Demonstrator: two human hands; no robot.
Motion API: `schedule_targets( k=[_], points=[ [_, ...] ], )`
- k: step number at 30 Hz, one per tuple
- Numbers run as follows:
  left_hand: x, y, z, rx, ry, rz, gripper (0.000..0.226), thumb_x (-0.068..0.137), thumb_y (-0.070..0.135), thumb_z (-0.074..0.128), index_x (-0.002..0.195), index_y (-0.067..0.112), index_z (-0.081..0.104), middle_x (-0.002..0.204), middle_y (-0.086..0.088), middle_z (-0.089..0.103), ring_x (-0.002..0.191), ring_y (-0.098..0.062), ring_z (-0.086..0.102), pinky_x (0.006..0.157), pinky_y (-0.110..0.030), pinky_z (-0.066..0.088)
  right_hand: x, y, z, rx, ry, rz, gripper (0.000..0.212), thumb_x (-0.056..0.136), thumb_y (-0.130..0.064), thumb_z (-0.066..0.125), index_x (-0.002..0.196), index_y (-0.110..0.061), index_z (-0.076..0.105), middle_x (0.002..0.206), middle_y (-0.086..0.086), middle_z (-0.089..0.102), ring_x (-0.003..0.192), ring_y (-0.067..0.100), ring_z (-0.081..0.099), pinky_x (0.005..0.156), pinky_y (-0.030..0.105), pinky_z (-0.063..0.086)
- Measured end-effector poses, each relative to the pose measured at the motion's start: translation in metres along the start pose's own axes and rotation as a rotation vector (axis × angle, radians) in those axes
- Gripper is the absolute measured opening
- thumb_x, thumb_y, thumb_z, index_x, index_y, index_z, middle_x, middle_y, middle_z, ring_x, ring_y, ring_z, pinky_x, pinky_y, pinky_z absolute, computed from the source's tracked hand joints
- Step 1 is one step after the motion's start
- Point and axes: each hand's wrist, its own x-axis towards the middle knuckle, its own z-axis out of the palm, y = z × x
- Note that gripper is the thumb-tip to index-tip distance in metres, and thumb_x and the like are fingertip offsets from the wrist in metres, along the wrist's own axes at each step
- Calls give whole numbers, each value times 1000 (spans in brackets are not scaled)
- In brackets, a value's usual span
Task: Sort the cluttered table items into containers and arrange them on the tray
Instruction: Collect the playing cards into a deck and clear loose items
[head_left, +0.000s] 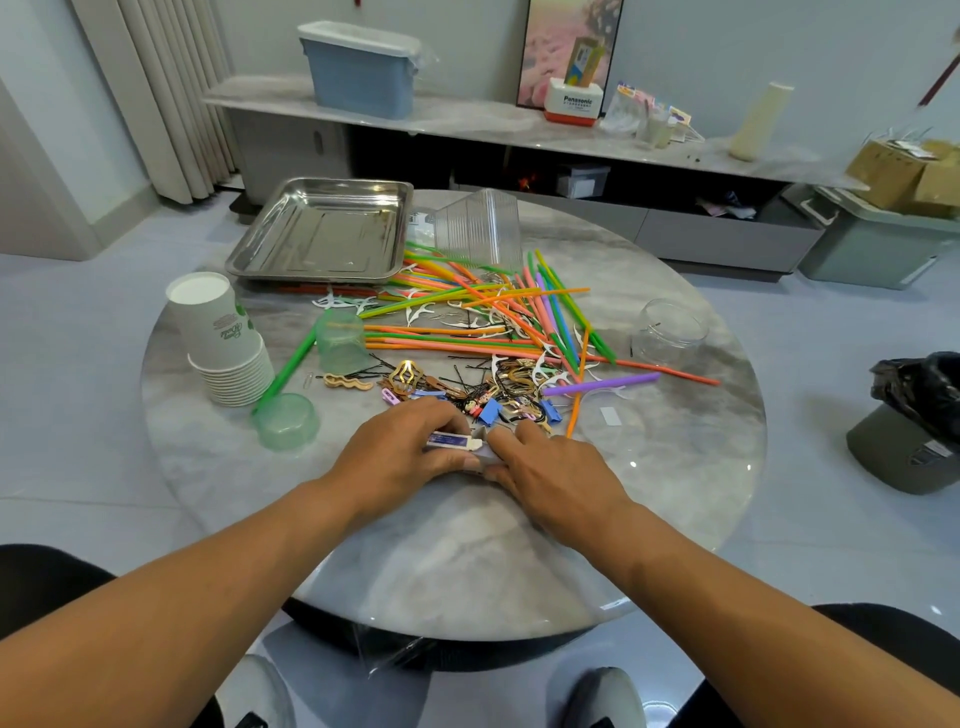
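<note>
Right now both hands meet at the near middle of a round marble table (467, 561), working on a small white tube (451, 441) with blue print and a little box (480, 457) that is mostly hidden under the fingers. The left hand (400, 457) curls its fingers and thumb around the tube, and the right hand (545, 478) pinches the box end, with its index finger laid along the top. Whether the tube is going into the box or coming out cannot be told. The tube looks light and soft, likely to dent if squeezed, so a hold near its stiff cap end seems safest; the box looks like thin card that would crush easily. Just beyond the hands lies a heap of hair clips and pins (467, 389), small, thin and fiddly, best pinched one at a time. Farther back, coloured straws (493, 317) lie crisscrossed with white floss picks among them; they seem light and springy and could be gathered as a bundle. To the left stand a stack of paper cups (223, 338) and two green plastic cups (288, 421). A steel tray (270, 260) sits at the far left, with clear plastic tubs (478, 228) beside it.
</note>
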Motion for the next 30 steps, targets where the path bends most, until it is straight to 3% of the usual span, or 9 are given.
schedule_targets(
  k=[6, 9, 14, 18, 21, 25, 28, 30],
  points=[
    [2, 1, -3, -64, -54, -17, 24, 80, 44, 82, 98, 35, 69, 98, 21, 65, 92, 0, 60, 82, -34, 51, -2, 2, -2, -2, 36, -44, 31, 107, -54, 32, 126, -30, 36, 111, 4, 53, 91, 28, 59, 63, 37, 44],
    [2, 4, -4, -44, -99, 15, 26, 79, 41, 83, 100, 34, 70, 98, 20, 65, 93, 1, 58, 82, -33, 51, -3, 1, -4, -33, 26, -50, 29, 107, -51, 34, 127, -28, 35, 114, 5, 53, 95, 29, 58, 62, 37, 40],
    [6, 5, -1, -38, -88, 8, 27, 80, 40, 83, 103, 34, 70, 102, 15, 67, 94, -2, 60, 82, -33, 51, -1, -6, -6, 96, 2, 20, 38, 105, -58, 34, 122, -25, 41, 115, 3, 53, 100, 28, 57, 68, 39, 43],
    [10, 6, 3, -10, -51, -54, 26, 82, 45, 79, 104, 35, 69, 103, 16, 67, 93, -4, 62, 79, -30, 52, -3, -5, -6, 380, 28, 214, 49, 94, -73, 44, 112, -27, 45, 111, -2, 52, 99, 26, 57, 74, 39, 46],
    [13, 8, 5, 63, -82, -64, 28, 85, 52, 74, 107, 36, 67, 103, 14, 67, 92, -7, 60, 71, -29, 49, -5, -9, -3, 450, 18, 463, 74, 83, -83, 51, 127, -25, 44, 127, 3, 53, 114, 30, 57, 85, 42, 49],
    [13, 11, 9, 233, -140, 19, 33, 88, 51, 70, 116, 32, 67, 111, 8, 66, 103, -17, 56, 77, -37, 49, -2, -17, 4, 710, -11, 609, 80, 84, -54, 68, 147, -19, 34, 145, 8, 45, 129, 31, 50, 103, 43, 46],
    [12, 13, 13, 248, -139, 48, 28, 90, 43, 67, 114, 29, 67, 113, 4, 66, 107, -22, 57, 82, -41, 50, -2, -28, 4, 917, 39, 450, 86, 86, -35, 67, 158, -22, 22, 151, 5, 36, 136, 23, 42, 98, 22, 36],
    [10, 15, 16, 265, -103, 55, 24, 92, 41, 64, 113, 28, 66, 111, 5, 66, 106, -21, 57, 82, -42, 49, -4, -35, 1, 969, 55, 354, 89, 88, -26, 61, 162, -28, 11, 152, 0, 32, 138, 17, 37, 94, 15, 35]
  ],
)
